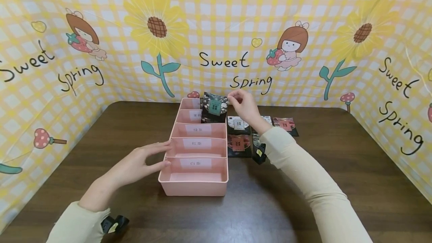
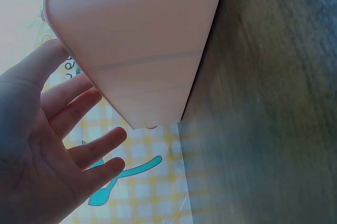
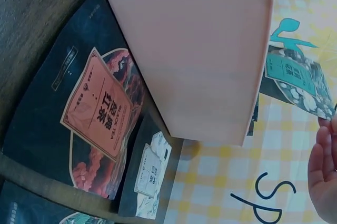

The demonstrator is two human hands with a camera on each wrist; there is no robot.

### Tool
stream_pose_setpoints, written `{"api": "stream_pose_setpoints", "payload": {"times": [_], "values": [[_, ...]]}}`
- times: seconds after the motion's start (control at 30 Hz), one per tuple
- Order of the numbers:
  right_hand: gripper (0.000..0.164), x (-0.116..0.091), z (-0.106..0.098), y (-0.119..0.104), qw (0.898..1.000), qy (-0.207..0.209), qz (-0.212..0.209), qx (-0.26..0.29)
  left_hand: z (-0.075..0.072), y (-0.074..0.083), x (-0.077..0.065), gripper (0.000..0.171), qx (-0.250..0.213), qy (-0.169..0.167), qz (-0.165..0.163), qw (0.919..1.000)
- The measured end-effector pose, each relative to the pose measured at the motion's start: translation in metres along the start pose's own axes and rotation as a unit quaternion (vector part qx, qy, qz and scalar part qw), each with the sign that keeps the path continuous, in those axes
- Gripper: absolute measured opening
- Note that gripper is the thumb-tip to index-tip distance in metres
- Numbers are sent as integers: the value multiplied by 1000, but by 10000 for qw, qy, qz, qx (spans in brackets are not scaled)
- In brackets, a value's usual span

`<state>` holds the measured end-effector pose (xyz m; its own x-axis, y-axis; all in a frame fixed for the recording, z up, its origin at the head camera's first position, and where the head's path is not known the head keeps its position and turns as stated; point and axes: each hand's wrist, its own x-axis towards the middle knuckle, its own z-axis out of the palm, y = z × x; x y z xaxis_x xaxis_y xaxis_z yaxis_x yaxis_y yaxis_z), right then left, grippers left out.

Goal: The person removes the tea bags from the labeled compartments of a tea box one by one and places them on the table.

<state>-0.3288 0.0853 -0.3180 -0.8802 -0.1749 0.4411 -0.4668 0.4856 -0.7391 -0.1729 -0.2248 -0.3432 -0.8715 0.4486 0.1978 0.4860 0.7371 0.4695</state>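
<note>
A pink divided box [image 1: 193, 188] stands in the middle of the table, with paper labels in its compartments. My right hand [image 1: 244, 104] pinches a dark tea sachet with a green label [image 1: 215, 106] by its upper right corner. The sachet hangs over the far compartments and hides part of them. In the right wrist view the green-label sachet [image 3: 295, 79] extends past the box rim from the fingertips of my right hand [image 3: 324, 174]. My left hand [image 2: 58, 124] rests at the box's left rim, fingers spread and fairly straight.
Right of the box lie tea sachets: a red-label one [image 1: 238, 144], a white-label one [image 1: 238, 125] and another red-label one [image 1: 285, 125]. The right sleeve [image 1: 303, 171] partly covers others. A yellow checked cloth [image 1: 216, 40] encloses the dark wooden table [image 1: 135, 123].
</note>
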Motion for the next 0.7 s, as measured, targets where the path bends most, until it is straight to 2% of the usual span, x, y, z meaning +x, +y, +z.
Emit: {"api": "stream_pose_setpoints", "payload": {"times": [0.23, 0.7], "values": [[15, -2, -5, -4, 9989, 347, -252, 178, -1, 1, 0, 49, -21, -68, -26, 10000], [16, -9, -22, -9, 9985, 398, -299, 211, -1, 1, 0, 51, -22, -30, -18, 10000]]}}
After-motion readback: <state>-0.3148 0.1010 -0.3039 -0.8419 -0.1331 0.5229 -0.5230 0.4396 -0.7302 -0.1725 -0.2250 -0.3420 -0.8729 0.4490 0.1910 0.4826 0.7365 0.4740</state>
